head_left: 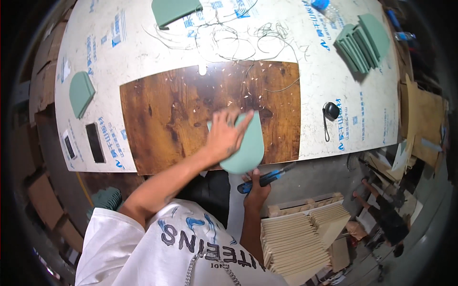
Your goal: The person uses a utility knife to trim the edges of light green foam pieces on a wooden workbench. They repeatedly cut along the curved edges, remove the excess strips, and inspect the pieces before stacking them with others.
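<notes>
A green board piece with one rounded end lies on the brown wood-grain board, its rounded end by the table's near edge. My left hand rests on its left part, palm down with the fingers spread, pressing on the surface. Just below the rounded end, my right hand is closed around a black and blue utility knife. The knife points to the right, off the table's near edge. Part of the right hand's grip is hidden behind the handle.
Green stacks lie at the right, far middle and left. Loose threads tangle beyond the board; small pale scraps dot it. A black tape measure sits right. Stacked panels stand below; another person is lower right.
</notes>
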Demonstrator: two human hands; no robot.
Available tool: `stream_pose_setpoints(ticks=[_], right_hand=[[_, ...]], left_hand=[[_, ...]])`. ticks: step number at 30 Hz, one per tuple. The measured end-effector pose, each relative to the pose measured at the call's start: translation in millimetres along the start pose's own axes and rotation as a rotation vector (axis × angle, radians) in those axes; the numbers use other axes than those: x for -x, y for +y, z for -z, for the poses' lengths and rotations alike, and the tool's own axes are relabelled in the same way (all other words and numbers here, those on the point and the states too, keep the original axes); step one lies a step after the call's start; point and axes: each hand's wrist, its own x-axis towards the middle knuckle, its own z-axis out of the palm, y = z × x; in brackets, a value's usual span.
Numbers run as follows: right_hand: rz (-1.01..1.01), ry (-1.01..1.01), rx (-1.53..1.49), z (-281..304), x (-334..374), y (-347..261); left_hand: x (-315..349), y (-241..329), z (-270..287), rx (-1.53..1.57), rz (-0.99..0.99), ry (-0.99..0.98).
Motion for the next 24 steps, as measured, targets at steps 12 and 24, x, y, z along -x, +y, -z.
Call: stream_pose_setpoints(ticks=[12, 24], right_hand=[[0.165, -0.257, 0.093, -13, 88, -64], [0.427, -0.23, 0.472, 17, 66, -20]], left_hand=[[118, 25, 106, 0.222, -0.46, -0.398], [-52, -68, 79, 0.625, 0.324, -0.111]])
